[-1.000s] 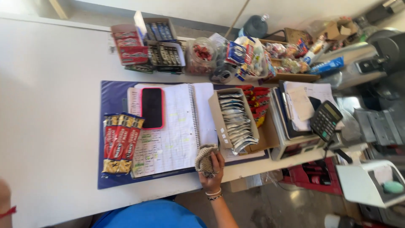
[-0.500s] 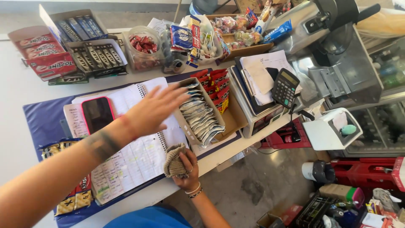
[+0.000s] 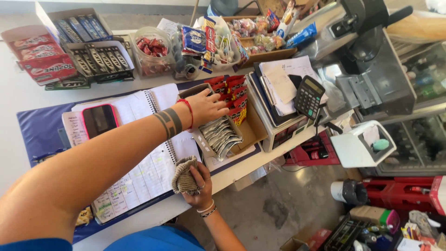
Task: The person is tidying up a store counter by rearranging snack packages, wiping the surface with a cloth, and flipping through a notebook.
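Observation:
My left hand (image 3: pixel 206 107) reaches across an open spiral notebook (image 3: pixel 139 172) and rests, fingers apart, on the top of a row of silver sachets (image 3: pixel 220 137) in a cardboard box (image 3: pixel 254 132). A red cord and dark bands mark that wrist. Red sachets (image 3: pixel 234 90) fill the box's far end. Nearer my body, at the counter's edge, my right hand (image 3: pixel 200 188) grips a small grey-brown knitted pouch (image 3: pixel 183 176).
A pink-cased phone (image 3: pixel 99 120) lies on the notebook, which sits on a blue mat (image 3: pixel 39 130). A calculator (image 3: pixel 308 96) rests on papers to the right. Behind are candy boxes (image 3: pixel 100 60), red packets (image 3: pixel 44 60) and a sweet jar (image 3: pixel 151 51). A white device (image 3: pixel 357 146) stands below the counter.
My left arm came into view and stretched across the notebook until its hand landed on the sachet box. The right hand kept hold of the pouch. The view swung right.

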